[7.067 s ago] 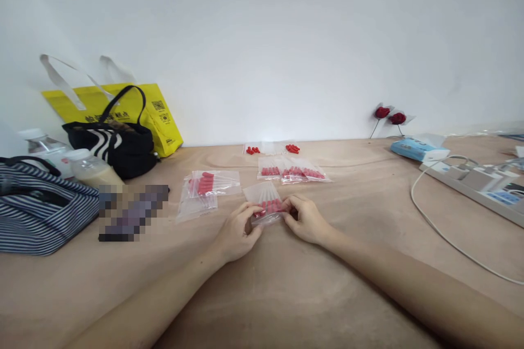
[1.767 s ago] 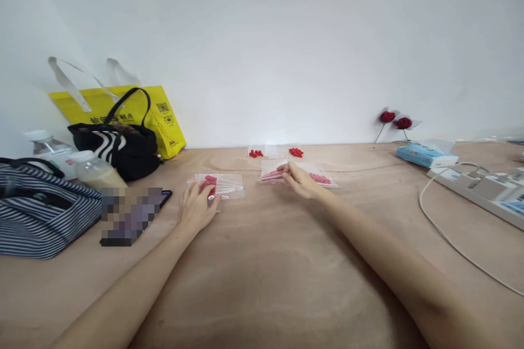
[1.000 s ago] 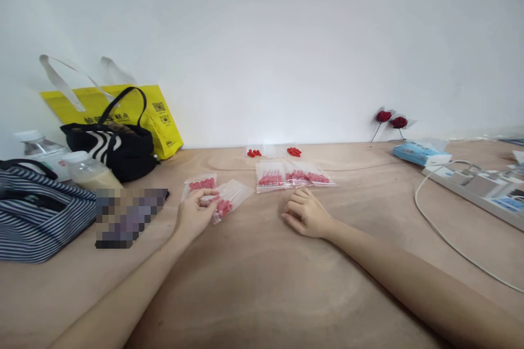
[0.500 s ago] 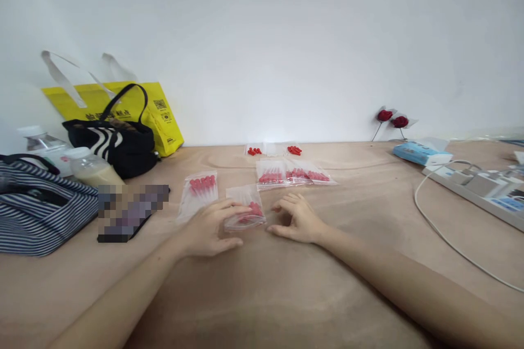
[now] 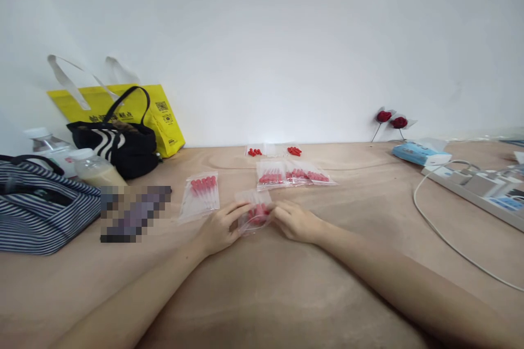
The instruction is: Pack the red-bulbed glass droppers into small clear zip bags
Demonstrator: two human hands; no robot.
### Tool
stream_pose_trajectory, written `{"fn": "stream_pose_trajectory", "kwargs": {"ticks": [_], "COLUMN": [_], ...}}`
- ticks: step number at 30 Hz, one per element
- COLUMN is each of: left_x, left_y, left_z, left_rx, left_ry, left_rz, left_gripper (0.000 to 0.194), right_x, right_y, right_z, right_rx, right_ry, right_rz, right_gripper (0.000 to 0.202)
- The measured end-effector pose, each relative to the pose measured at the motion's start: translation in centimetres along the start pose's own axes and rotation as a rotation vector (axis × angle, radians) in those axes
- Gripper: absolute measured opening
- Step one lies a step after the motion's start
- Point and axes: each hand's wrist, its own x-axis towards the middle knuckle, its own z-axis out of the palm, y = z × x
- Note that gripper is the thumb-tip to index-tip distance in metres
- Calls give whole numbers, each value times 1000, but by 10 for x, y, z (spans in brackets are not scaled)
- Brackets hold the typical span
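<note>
A clear plastic bag (image 5: 254,218) with red-tipped pieces inside is between my two hands, low over the table. My left hand (image 5: 224,227) grips its left edge, fingers and thumb closed. On its right edge, my right hand (image 5: 293,221) has its fingers pinched. Left of my left hand lies another clear bag (image 5: 200,193) with several red-headed sticks. Further back, overlapping clear bags (image 5: 292,174) hold more red-headed pieces. Near the wall, a small clear bag (image 5: 273,150) has red pieces at both ends.
At left are a striped bag (image 5: 45,207), a bottle (image 5: 98,169), a black bag (image 5: 118,150), a yellow bag (image 5: 170,125) and a blurred-out object (image 5: 137,215). At right are a tissue pack (image 5: 420,152), a power strip (image 5: 483,193), a cable (image 5: 434,229) and red flowers (image 5: 392,119).
Both hands have closed on the middle bag from either side. That bag has moved slightly to the right, and my left hand has moved right with it.
</note>
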Motion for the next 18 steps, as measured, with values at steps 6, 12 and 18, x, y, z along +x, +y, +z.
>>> {"fn": "stream_pose_trajectory", "kwargs": {"ticks": [6,12,18], "left_x": [1,4,5], "left_y": [-2,1,2], "left_z": [0,-8,-8], "left_rx": [-6,-40,-126], "left_ry": [-22,-196,-340], "left_rz": [-13,2,-163], "left_gripper": [37,57,75], "right_x": [-3,-1,3], "right_y": [5,3,-3], "right_z": [-3,-2,-1], "right_rx": [7,-132,-188], "right_ry": [-81,-28,62], "right_rz": [92,189,188], "right_gripper": [11,8,9]}}
